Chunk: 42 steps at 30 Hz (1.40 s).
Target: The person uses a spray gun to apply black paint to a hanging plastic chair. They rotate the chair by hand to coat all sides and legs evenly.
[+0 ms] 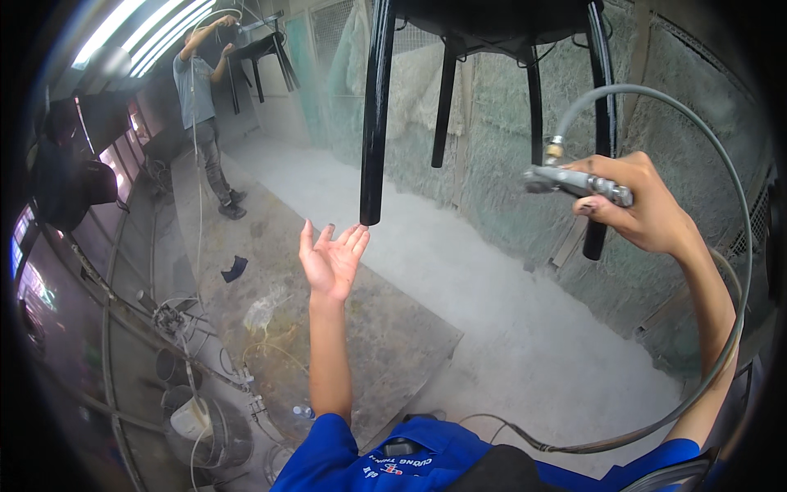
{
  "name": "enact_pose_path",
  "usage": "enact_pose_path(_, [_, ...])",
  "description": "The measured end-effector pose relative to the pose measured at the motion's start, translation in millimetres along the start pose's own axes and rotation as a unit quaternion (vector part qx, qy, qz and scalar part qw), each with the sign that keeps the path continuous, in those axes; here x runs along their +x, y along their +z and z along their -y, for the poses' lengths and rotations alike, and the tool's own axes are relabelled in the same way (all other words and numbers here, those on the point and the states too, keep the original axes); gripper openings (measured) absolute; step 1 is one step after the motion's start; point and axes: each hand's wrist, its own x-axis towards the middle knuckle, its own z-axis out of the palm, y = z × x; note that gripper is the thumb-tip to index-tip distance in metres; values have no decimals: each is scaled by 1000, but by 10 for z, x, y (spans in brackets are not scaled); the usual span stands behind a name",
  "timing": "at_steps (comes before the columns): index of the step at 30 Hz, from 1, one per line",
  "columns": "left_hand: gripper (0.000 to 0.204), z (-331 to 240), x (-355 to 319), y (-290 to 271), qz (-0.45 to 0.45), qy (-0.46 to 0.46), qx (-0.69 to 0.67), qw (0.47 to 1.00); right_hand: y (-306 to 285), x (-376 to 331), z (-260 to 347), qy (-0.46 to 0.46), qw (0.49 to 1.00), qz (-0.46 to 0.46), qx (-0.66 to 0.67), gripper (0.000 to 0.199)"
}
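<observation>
The right hand (648, 209) is clamped around a metal spray gun (574, 182), raised beside the hanging black chair (492, 49), while the left hand (332, 261) is spread wide, palm up, just under the tip of one glossy leg (373, 123). That leg looks stiff but wet and slippery, so I'd take the chair only by a dry part. Its seat is cut off at the top, and haze blurs the coated wall (492, 164).

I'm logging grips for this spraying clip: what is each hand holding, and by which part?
The right hand holds a metal spray gun by its rear handle end. The left hand holds nothing, open just below a black chair leg.
</observation>
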Motion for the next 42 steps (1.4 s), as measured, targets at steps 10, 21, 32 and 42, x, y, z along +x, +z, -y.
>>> enact_pose_path(10, [108,45,242,-29,0,-64,-4,998,-598,-1156,157,137,982,-95,-93,53])
enact_pose_path(21, [80,773,264,-450,10,-172,-40,984,-352,-2081,623,209,958,-89,-173,58])
enact_pose_path(32, [75,2911,-577,-2188,-241,-498,190,811,1435,-3828,693,639,755,-139,50,29])
enact_pose_path(42, [64,4665,-1183,-1356,-141,-729,246,623,2113,-4185,1485,853,437,-284,28,27])
